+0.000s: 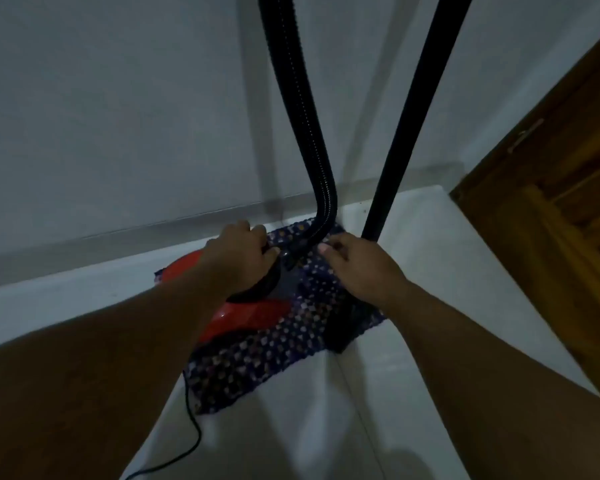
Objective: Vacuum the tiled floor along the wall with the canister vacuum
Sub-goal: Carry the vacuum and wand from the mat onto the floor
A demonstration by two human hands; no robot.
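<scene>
We see the red canister vacuum point(253, 315) sitting on a patterned mat point(257, 368) by the wall point(118, 116), its hose point(302, 133) rising straight up between our 2 hands. Left hand point(243, 251) grips the canister's black top beside the hose socket; right hand point(357, 268) hovers just right of it, fingers loosely curled, holding nothing.

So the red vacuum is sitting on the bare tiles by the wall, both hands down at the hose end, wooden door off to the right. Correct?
Not quite. In the head view the red vacuum sits on a dark patterned mat, not on bare tiles. The rest holds: the left hand and right hand are down at the hose end, and the wooden door is off to the right.
</scene>
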